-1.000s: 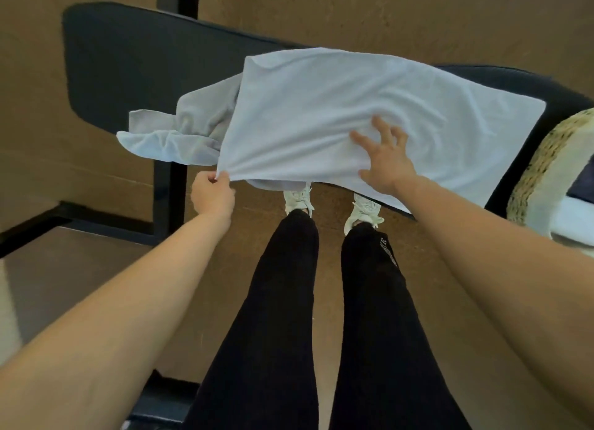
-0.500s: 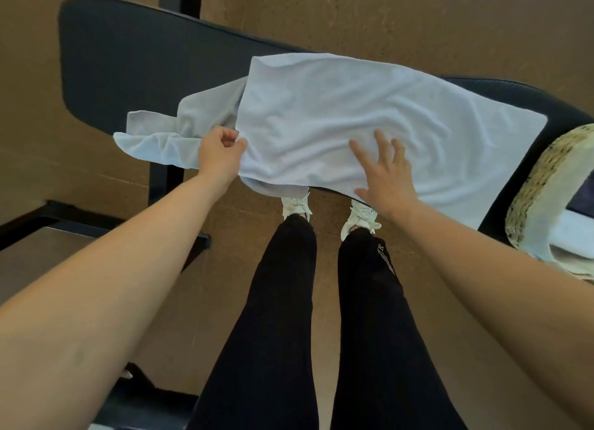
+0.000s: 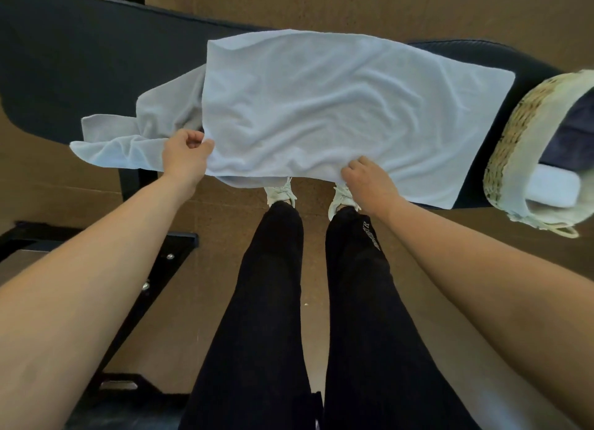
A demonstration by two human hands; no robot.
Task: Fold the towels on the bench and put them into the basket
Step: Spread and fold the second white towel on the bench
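A pale blue towel (image 3: 337, 108) lies spread and wrinkled across the black padded bench (image 3: 80, 63), its near edge hanging over the front. My left hand (image 3: 186, 156) pinches its near left corner. My right hand (image 3: 366, 180) grips the near edge further right, fingers curled on the cloth. A second pale towel (image 3: 128, 140) lies crumpled under and left of it. The woven basket (image 3: 527, 133) stands at the bench's right end with a folded white towel (image 3: 553, 186) and a dark cloth (image 3: 572, 137) inside.
My legs in black trousers and white shoes (image 3: 281, 193) stand close to the bench front. The bench's black metal frame (image 3: 154, 268) runs along the brown floor at lower left. A tan wall lies behind the bench.
My left hand stays shut on the near left corner. My right hand has slid from lying flat on the towel down to its near edge and curled onto it.
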